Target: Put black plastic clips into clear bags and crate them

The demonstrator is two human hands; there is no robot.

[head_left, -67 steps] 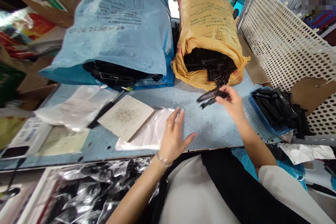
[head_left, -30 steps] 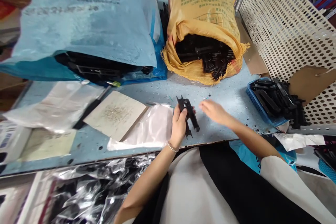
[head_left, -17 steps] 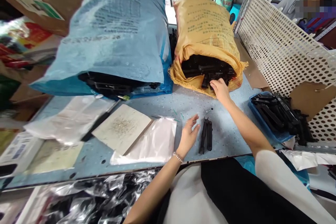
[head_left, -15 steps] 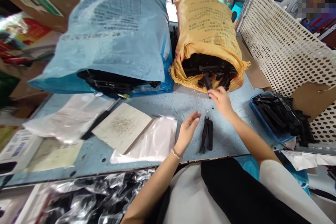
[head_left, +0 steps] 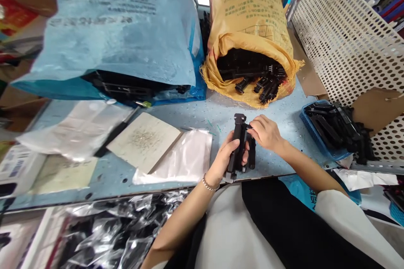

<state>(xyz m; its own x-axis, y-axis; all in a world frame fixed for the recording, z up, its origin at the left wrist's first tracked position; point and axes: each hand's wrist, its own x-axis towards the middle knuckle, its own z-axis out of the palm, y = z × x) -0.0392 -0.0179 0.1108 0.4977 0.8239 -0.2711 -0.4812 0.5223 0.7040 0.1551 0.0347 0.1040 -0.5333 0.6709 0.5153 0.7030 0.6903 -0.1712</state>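
Blue bench [head_left: 189, 115] | left hand [head_left: 223, 155] wrapped around black part [head_left: 234, 159] | right hand [head_left: 267, 133] curled beside it, hold unclear

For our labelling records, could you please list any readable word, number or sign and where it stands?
None reads clearly.
Blue sack: printed lines, too blurred.
Yellow sack: rows of characters, too small.
White box: print, too blurred.
Pale sheet: possible faint marks, unreadable.
Lower blue bag: dark characters, unreadable.

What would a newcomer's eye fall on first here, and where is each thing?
The big blue sack at upper left probably strikes first, then the yellow sack right of it, black parts showing in both mouths. Near the front edge of the bench, the left hand grips a black piece, with the right hand close beside it.
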